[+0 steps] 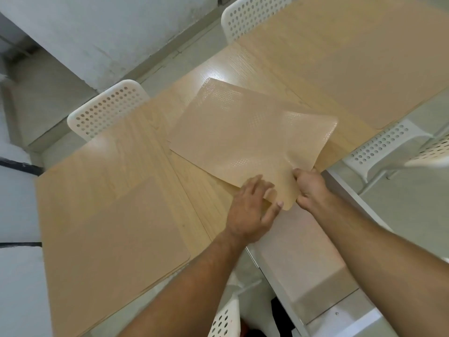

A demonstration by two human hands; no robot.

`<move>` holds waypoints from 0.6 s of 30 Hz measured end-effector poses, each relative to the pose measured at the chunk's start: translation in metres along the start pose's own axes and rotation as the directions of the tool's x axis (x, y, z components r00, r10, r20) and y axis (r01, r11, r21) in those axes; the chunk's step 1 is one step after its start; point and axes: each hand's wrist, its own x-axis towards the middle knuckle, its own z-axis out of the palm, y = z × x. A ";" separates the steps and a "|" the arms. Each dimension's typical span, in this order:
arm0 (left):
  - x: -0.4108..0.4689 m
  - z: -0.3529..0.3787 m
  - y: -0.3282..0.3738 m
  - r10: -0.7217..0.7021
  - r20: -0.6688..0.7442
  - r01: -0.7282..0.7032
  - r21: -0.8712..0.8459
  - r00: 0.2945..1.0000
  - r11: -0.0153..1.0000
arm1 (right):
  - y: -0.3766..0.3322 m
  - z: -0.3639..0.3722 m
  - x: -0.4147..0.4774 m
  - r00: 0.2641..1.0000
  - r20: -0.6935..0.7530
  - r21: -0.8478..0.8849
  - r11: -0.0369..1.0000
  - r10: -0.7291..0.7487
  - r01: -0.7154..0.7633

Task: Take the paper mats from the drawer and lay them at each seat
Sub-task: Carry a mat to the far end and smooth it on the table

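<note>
Tan paper mat [250, 137] lies slanted across the table's [199, 190] middle, its near corner raised at the near edge. The left hand [252, 210] pinches that corner between thumb and loosely spread fingers. The right hand [311, 190], fingers curled, grips the edge just beside it. The open drawer [352, 193] sits below both hands, and a second mat [116, 239] covers the near left corner.

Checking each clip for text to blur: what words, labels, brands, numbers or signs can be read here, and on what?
None can be read.
The mat held by the left hand and right hand shows only a dotted texture.
The laid mats, table, chairs and drawer show no print.
A tiny mark on the drawer's near end is too small to read.
</note>
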 end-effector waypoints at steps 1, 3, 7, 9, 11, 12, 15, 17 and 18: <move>0.004 -0.006 -0.001 -0.112 -0.027 0.110 -0.055 0.993 0.992 | 0.002 0.001 0.000 1.000 -0.003 0.034 0.999 -0.005 0.005; 0.014 -0.018 -0.008 -0.317 -0.075 0.308 -0.113 0.946 0.945 | 0.005 0.000 0.000 1.000 -0.016 0.102 0.995 0.013 -0.011; 0.032 -0.050 -0.035 -0.511 -0.145 0.501 -0.103 0.847 0.859 | -0.004 -0.003 -0.010 0.999 0.027 0.150 0.988 0.031 -0.035; 0.039 -0.071 -0.047 -0.559 -0.193 0.553 -0.086 0.806 0.828 | -0.008 -0.007 -0.014 0.997 0.070 0.122 0.992 0.007 -0.016; 0.042 -0.095 -0.056 -0.618 -0.258 0.617 -0.094 0.743 0.781 | -0.012 -0.009 -0.017 0.990 0.140 0.087 0.996 0.007 -0.019; 0.041 -0.108 -0.061 -0.651 -0.294 0.652 -0.109 0.700 0.750 | -0.014 -0.009 -0.019 0.985 0.174 0.073 0.997 0.017 -0.030; 0.028 -0.148 -0.079 -0.744 -0.372 0.738 -0.192 0.555 0.647 | -0.025 -0.002 -0.034 0.951 0.303 0.016 0.997 0.062 -0.070; 0.008 -0.168 -0.097 -0.810 -0.365 0.771 -0.290 0.458 0.567 | -0.028 0.006 -0.045 0.916 0.388 -0.052 0.995 0.098 -0.084; -0.005 -0.177 -0.106 -0.843 -0.349 0.779 -0.348 0.409 0.522 | -0.028 0.012 -0.051 0.896 0.428 -0.084 0.992 0.118 -0.090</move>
